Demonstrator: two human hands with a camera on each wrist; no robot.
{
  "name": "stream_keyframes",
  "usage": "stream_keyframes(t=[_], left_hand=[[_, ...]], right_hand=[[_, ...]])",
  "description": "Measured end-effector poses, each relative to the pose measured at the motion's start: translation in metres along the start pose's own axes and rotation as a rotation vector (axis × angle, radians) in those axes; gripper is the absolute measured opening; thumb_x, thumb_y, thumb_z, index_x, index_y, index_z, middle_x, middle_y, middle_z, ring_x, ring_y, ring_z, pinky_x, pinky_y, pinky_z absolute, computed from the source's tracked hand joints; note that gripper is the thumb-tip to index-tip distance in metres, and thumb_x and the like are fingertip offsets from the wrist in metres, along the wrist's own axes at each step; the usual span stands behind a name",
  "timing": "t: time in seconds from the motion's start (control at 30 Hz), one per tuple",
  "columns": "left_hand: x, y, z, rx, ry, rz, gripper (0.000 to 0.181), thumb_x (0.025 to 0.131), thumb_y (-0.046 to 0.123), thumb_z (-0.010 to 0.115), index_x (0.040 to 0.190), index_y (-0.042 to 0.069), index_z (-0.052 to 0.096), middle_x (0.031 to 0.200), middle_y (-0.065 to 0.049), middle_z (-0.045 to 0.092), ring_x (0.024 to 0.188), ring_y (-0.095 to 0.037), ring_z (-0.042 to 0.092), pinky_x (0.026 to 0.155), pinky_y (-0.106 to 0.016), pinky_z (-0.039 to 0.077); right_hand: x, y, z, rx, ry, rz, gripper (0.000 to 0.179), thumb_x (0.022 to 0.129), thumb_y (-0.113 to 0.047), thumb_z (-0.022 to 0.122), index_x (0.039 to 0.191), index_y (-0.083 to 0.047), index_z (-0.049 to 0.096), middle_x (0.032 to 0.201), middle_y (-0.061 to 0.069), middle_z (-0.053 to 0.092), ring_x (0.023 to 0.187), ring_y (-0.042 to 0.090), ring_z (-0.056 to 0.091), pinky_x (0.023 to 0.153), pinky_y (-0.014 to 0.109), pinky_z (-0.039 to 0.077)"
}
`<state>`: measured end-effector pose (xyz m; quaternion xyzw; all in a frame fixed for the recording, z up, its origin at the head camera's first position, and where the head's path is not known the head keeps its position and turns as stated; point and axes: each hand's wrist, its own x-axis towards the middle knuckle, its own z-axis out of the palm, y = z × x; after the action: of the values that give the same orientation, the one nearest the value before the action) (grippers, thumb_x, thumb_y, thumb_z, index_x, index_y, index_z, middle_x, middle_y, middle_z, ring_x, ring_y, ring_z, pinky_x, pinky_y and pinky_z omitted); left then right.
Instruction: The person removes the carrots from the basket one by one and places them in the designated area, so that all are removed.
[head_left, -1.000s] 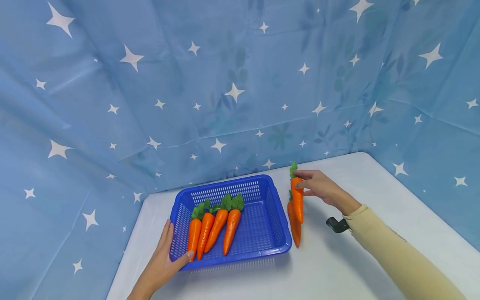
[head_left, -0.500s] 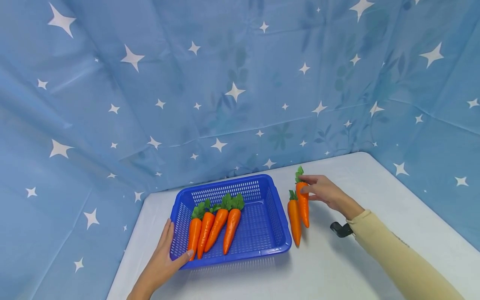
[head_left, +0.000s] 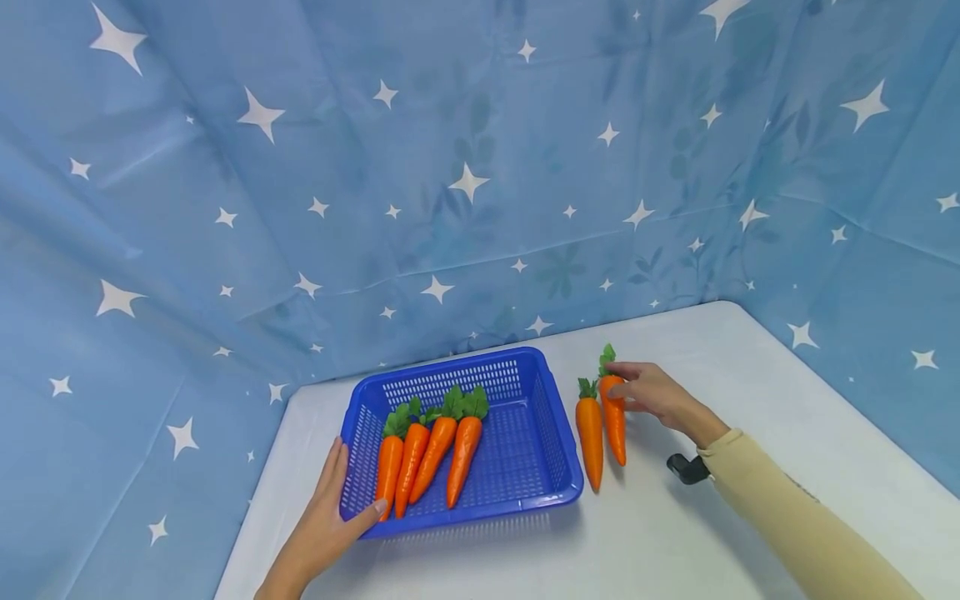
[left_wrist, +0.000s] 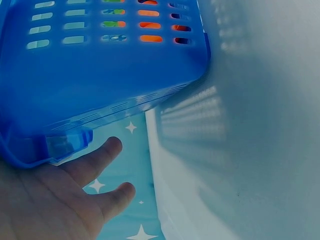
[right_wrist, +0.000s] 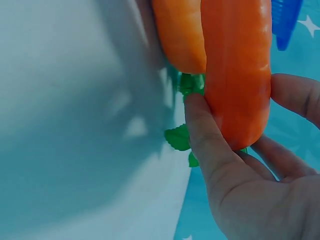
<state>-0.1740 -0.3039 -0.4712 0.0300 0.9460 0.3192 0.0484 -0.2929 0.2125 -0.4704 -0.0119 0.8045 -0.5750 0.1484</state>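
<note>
In the head view my left hand [head_left: 326,521] holds the front left corner of a blue plastic basket [head_left: 517,506], thumb over the front rim, fingers along the outside. Two of its fingers stretch past the rim in the left wrist view. Several orange carrots [head_left: 433,460] with green tops lie side by side in the basket's left part. My right hand [head_left: 660,400] pinches another carrot [head_left: 615,429] near its leafy end; it slants tip toward me, close over the table. A further carrot [head_left: 590,437] lies between it and the basket's right side.
A white table [head_left: 720,358] carries everything. Blue star-patterned cloth [head_left: 480,208] hangs behind it and at both sides. A black device [head_left: 686,468] is strapped at my right wrist, by the beige sleeve [head_left: 787,508].
My right hand has moved right and a little toward me with its carrot, from over the lying carrot to beside it. My left hand and the basket have stayed put.
</note>
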Motion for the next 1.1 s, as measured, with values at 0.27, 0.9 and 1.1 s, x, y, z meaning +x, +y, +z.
stream_keyframes(t=[0.27,0.9,1.1], left_hand=[[0.001,-0.004,0.002,-0.003,-0.004,-0.012,0.119,0.095,0.059,0.070,0.171,0.002,-0.003,0.178,-0.019,-0.010,0.160,-0.053,0.006,0.117,-0.074,0.019],[0.001,-0.001,0.002,-0.002,0.011,-0.013,0.118,0.095,0.059,0.069,0.171,0.002,-0.001,0.178,-0.019,-0.009,0.160,-0.053,0.008,0.115,-0.075,0.022],[0.001,-0.001,0.002,0.000,0.012,-0.021,0.118,0.095,0.060,0.069,0.171,0.002,0.000,0.178,-0.019,-0.009,0.160,-0.053,0.007,0.116,-0.074,0.021]], right_hand=[[0.003,0.015,0.000,-0.037,0.020,0.034,0.065,0.100,-0.007,0.063,0.159,0.009,0.040,0.162,0.037,0.035,0.139,0.052,0.048,0.109,0.062,0.048],[0.008,0.027,0.005,-0.252,0.090,-0.040,0.063,0.098,-0.011,0.068,0.155,0.008,0.049,0.155,0.039,0.044,0.121,0.047,0.057,0.096,0.052,0.058],[0.011,0.028,0.008,-0.338,0.108,-0.066,0.063,0.098,-0.012,0.070,0.154,0.008,0.050,0.151,0.040,0.048,0.115,0.046,0.058,0.095,0.053,0.058]])
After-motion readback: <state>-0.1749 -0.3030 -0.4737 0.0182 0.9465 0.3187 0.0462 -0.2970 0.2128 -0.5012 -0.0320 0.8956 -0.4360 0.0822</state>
